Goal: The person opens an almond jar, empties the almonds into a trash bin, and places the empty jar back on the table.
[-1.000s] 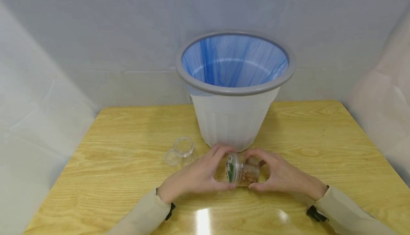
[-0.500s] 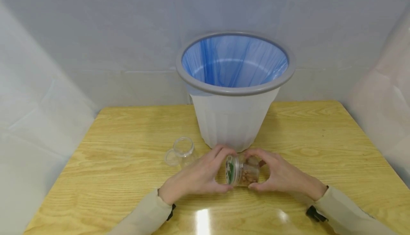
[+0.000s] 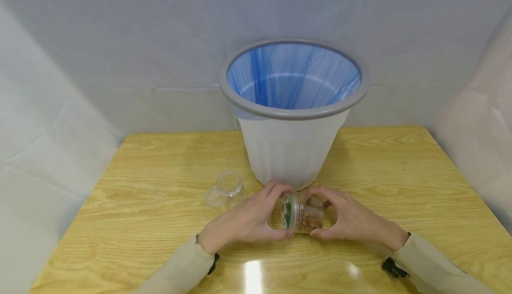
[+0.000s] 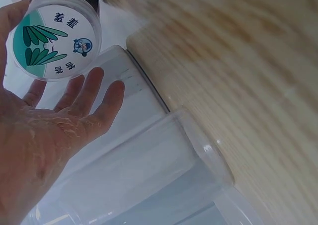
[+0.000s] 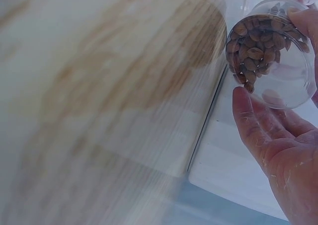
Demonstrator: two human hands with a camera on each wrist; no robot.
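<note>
Right in front of the white bin (image 3: 294, 151) with the blue liner (image 3: 292, 78), both hands have a small clear jar (image 3: 306, 216) lying sideways just above the wooden table (image 3: 152, 160). Left hand (image 3: 248, 220) has its fingers curled round the lid (image 3: 289, 211), the one with the green leaf label. Right hand (image 3: 352, 218) grips the jar's base end; nuts or seeds inside, hard to tell which. An empty clear jar (image 3: 229, 189) sits on the table just left of the left hand.

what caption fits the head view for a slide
Both hands, left hand and right hand, hold a jar of nuts before a blue-lined bin.
</note>
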